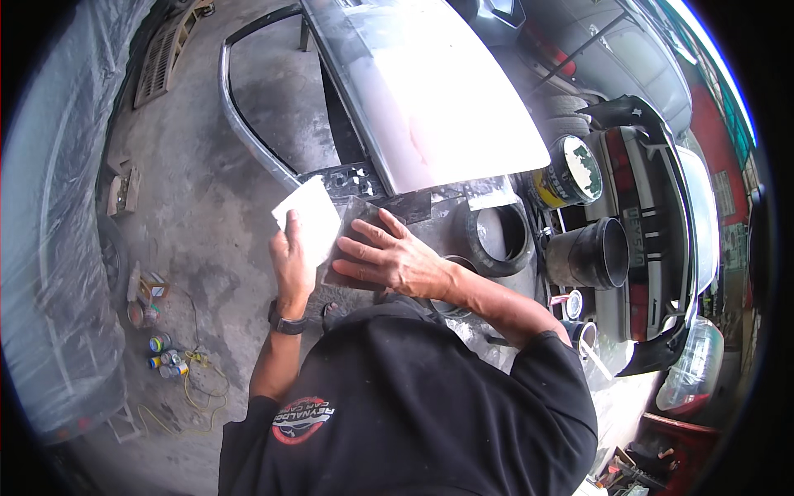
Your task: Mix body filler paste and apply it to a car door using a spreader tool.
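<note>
My left hand (pixel 291 263) grips a white, flat, squarish sheet (pixel 313 213), its thumb on the upper face and the other fingers hidden behind. Beside it, my right hand (pixel 395 263) lies with fingers spread over a dark grey-brown square sheet (pixel 361 212), which looks like sandpaper. The right thumb is hidden, and what supports the dark sheet underneath cannot be seen. Just beyond both hands lies a detached car door (pixel 438 91), with a pale, dusty outer panel and its window frame (pixel 234 116) toward the left.
At right are a paint-smeared bucket (pixel 576 169), a dark bucket (pixel 612 252), a tyre (pixel 471 236) and a car bumper (pixel 674 314). A plastic-covered vehicle (pixel 58 248) stands at left. Small cans (pixel 169 357) and a yellow cord (pixel 217 390) lie on the concrete floor.
</note>
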